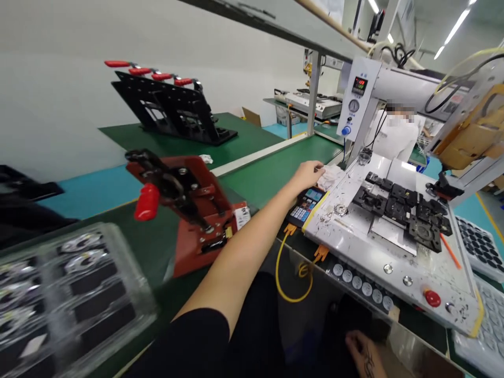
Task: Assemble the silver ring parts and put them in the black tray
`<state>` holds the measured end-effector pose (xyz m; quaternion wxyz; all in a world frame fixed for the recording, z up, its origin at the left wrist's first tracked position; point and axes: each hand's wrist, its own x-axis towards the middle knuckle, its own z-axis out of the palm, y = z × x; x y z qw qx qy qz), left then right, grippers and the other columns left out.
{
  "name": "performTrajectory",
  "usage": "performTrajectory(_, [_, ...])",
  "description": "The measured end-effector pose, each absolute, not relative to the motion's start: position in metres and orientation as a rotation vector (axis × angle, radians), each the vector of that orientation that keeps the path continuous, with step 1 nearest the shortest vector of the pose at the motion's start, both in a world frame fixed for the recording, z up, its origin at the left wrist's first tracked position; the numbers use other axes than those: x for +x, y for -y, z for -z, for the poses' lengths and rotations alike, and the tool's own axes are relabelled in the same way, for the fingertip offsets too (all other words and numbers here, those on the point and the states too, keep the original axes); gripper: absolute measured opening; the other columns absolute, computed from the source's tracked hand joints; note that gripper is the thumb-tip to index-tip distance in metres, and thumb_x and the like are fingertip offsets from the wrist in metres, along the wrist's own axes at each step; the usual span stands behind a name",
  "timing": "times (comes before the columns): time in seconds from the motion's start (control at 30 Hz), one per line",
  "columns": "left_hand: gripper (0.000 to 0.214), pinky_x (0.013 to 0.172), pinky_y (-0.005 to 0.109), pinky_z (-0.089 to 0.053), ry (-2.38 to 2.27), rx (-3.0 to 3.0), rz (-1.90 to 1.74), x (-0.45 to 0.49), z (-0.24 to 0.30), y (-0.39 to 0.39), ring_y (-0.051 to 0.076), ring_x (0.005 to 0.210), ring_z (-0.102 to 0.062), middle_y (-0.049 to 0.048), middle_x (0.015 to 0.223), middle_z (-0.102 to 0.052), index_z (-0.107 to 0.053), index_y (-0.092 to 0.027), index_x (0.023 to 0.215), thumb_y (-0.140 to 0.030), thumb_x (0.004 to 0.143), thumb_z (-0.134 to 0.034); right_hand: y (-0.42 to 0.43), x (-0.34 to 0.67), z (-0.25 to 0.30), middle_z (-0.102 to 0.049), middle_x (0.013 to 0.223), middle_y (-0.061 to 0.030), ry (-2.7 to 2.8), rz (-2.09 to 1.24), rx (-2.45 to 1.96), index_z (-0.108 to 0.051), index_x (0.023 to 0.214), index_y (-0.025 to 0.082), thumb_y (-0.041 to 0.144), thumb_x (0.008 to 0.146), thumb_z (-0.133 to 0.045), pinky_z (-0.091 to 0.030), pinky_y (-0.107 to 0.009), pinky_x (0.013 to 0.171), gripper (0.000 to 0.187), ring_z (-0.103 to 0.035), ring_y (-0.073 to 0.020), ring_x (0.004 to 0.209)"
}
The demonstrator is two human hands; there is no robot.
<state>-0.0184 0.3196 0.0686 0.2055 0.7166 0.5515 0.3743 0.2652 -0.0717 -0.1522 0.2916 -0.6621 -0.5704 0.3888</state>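
Note:
My left hand reaches forward over a green bench, its fingers curled at the edge of a crumpled white tissue. Just under that wrist lies a dark keypad controller with a small screen and a yellow cable. Low in the view, my right hand is near my lap, in front of the bench edge; its fingers look curled in, with nothing visible in them. Left of my forearm stands a red-brown clamp fixture with a red handle tip.
A white machine base with black fixture parts and a red stop button fills the right. Clear plastic trays of metal rings lie left. Behind stands a black rack with red-handled clamps. A person sits beyond the machine.

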Motion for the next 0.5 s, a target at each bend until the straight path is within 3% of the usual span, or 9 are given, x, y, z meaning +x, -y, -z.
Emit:
performTrajectory(0.1, [0.024, 0.112, 0.039, -0.052, -1.577, 1.96, -1.226, -0.043, -0.067, -0.25, 0.024, 0.121, -0.07, 0.0134, 0.131, -0.077, -0.073, -0.013, 0.125, -0.021, 0.109, -0.058, 0.068, 0.272, 0.183, -0.083, 0.079, -0.0099, 1.511, -1.173, -1.803, -0.083, 0.079, 0.023, 0.091, 0.077, -0.061, -0.067, -0.042, 0.076, 0.071, -0.084, -0.0373, 0.084])
performTrajectory(0.27, [0.016, 0.099, 0.033, -0.057, -1.475, 2.011, -1.433, -0.062, -0.037, -0.097, 0.022, 0.107, -0.074, 0.0086, 0.114, -0.079, -0.075, -0.019, 0.114, -0.029, 0.106, -0.064, 0.047, 0.269, 0.222, -0.087, 0.101, -0.016, 1.507, -1.497, -1.813, -0.088, 0.092, 0.02, 0.08, 0.064, -0.077, -0.067, -0.034, 0.083, 0.068, -0.082, -0.041, 0.109])
performTrajectory(0.37, [0.017, 0.092, 0.03, -0.058, -1.466, 2.059, -1.248, -0.084, -0.03, -0.03, 0.021, 0.099, -0.075, 0.0074, 0.108, -0.079, -0.075, -0.02, 0.109, -0.034, 0.107, -0.065, 0.038, 0.255, 0.24, -0.086, 0.109, -0.0167, 1.53, -1.584, -1.775, -0.089, 0.097, 0.019, 0.079, 0.059, -0.079, -0.068, -0.033, 0.082, 0.071, -0.08, -0.042, 0.115])
performTrajectory(0.5, [0.017, 0.096, 0.03, -0.056, -2.009, 1.917, -0.777, -0.161, -0.051, 0.018, 0.021, 0.105, -0.075, 0.0047, 0.113, -0.081, -0.076, -0.023, 0.11, -0.033, 0.107, -0.063, 0.03, 0.237, 0.247, -0.087, 0.106, -0.0156, 1.636, -1.629, -1.673, -0.089, 0.097, 0.019, 0.075, 0.062, -0.078, -0.068, -0.034, 0.088, 0.067, -0.081, -0.0414, 0.114])
